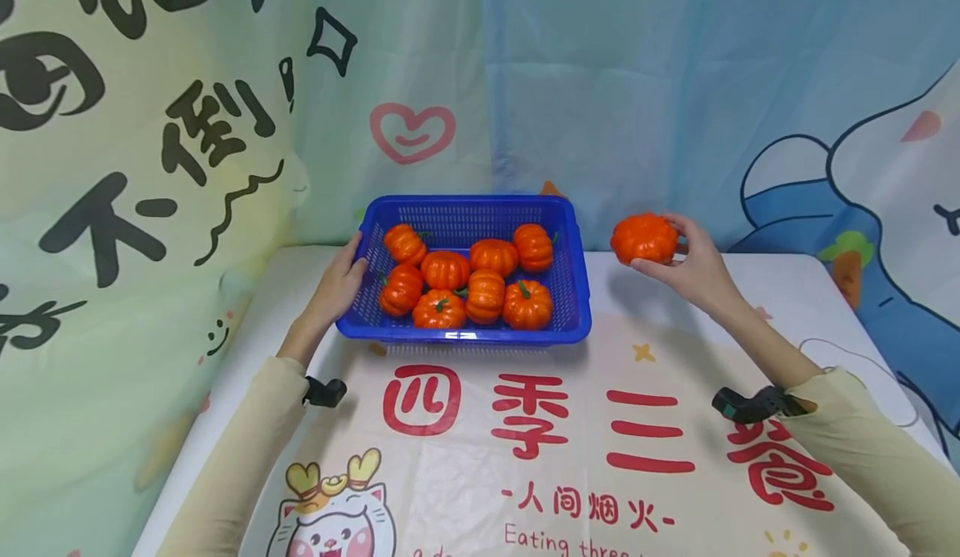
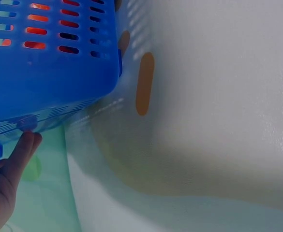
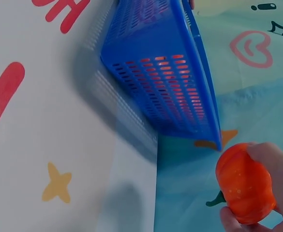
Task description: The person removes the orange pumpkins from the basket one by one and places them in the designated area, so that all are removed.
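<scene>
In the head view, a blue plastic basket (image 1: 465, 337) tips its inside toward me, near the back of the table. Several small orange pumpkins (image 1: 446, 270) lie in it, some with green stems. My left hand (image 1: 337, 286) grips the basket's left side; in the left wrist view its fingers (image 2: 21, 153) reach against the blue wall. To the right of the basket, my right hand (image 1: 697, 265) holds one orange pumpkin (image 1: 643, 238) up in the air, between thumb and fingers. A green stem shows on this pumpkin (image 3: 245, 186) in the right wrist view.
A printed cloth (image 1: 585, 407) with red characters covers the table. Behind it hangs a patterned curtain (image 1: 592, 98). Thin cables (image 1: 862, 355) run along the table's right edge. The basket's shadow falls on the tabletop (image 3: 90, 87).
</scene>
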{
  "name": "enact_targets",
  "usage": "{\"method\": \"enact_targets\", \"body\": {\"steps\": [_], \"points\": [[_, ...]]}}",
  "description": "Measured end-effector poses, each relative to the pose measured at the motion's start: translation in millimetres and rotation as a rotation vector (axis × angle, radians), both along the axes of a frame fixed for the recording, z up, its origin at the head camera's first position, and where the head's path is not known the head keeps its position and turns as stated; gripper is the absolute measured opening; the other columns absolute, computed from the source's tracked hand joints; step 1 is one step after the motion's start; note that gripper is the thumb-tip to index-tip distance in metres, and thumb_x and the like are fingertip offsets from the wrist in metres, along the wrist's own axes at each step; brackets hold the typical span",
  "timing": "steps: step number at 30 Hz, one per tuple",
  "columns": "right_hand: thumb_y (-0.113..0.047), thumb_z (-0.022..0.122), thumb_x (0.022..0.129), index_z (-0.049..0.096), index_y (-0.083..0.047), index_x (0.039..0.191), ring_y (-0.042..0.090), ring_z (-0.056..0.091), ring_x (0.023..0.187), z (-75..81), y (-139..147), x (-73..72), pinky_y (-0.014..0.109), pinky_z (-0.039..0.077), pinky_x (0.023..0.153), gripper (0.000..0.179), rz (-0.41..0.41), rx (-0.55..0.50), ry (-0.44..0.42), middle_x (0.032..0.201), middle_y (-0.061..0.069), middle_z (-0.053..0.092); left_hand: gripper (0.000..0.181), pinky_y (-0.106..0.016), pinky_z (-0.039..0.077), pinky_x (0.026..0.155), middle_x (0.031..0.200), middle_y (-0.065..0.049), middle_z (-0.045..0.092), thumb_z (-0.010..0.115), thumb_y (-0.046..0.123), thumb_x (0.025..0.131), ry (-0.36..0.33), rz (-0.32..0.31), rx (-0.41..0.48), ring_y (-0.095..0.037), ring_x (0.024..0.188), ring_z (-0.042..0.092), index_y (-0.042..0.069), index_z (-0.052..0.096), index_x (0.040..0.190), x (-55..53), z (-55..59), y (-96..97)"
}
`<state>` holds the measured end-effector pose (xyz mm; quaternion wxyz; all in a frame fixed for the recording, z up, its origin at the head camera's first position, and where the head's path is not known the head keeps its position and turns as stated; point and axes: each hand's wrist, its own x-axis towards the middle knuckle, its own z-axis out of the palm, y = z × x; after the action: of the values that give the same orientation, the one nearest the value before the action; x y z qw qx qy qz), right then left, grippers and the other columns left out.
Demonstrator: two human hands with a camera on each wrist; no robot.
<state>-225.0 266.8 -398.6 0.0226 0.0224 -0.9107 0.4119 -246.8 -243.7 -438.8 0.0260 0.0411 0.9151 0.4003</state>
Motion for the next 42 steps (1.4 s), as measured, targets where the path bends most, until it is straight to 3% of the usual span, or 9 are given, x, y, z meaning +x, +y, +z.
{"method": "enact_targets", "body": {"steps": [16, 21, 30, 42], "points": [[-0.042, 0.072, 0.084, 0.014, 0.0, 0.15, 0.049, 0.034, 0.132, -7.0, 5.9, -5.3, 0.066, 0.042, 0.1, 0.097, -0.019, 0.05, -0.103, 0.151, 0.031, 0.027, 0.058, -0.056, 0.012, 0.122, 0.162, -0.019, 0.014, 0.03, 0.021, 0.103, -0.002, 0.008, 0.005, -0.039, 0.15, 0.016, 0.01, 0.01, 0.157, 0.0, -1.5, -1.4], [-0.039, 0.072, 0.085, 0.016, 0.001, 0.149, 0.048, 0.035, 0.13, -7.1, 5.2, -5.2, 0.066, 0.042, 0.1, 0.094, -0.01, 0.063, -0.092, 0.15, 0.03, 0.028, 0.058, -0.056, 0.012, 0.122, 0.163, -0.018, 0.014, 0.029, 0.023, 0.103, -0.01, 0.007, 0.001, -0.039, 0.15, 0.016, 0.011, 0.009, 0.157, -0.4, -2.6, -1.4], [-0.038, 0.071, 0.086, 0.033, -0.007, 0.148, 0.048, 0.037, 0.122, -7.1, 2.0, -3.4, 0.067, 0.045, 0.094, 0.079, 0.049, 0.158, -0.044, 0.137, 0.032, 0.034, 0.058, -0.054, 0.012, 0.123, 0.163, -0.018, 0.015, 0.031, 0.021, 0.103, 0.007, 0.003, 0.009, -0.037, 0.15, 0.016, 0.01, 0.011, 0.157, -1.8, -1.5, -0.5], [-0.037, 0.073, 0.084, 0.031, -0.004, 0.145, 0.047, 0.037, 0.124, -10.0, -0.2, -5.1, 0.066, 0.045, 0.096, 0.081, 0.021, 0.134, -0.072, 0.141, 0.03, 0.03, 0.059, -0.054, 0.012, 0.123, 0.163, -0.016, 0.015, 0.031, 0.023, 0.103, -0.007, 0.005, 0.018, -0.036, 0.151, 0.016, 0.011, 0.01, 0.157, 0.2, -0.1, 0.4]]}}
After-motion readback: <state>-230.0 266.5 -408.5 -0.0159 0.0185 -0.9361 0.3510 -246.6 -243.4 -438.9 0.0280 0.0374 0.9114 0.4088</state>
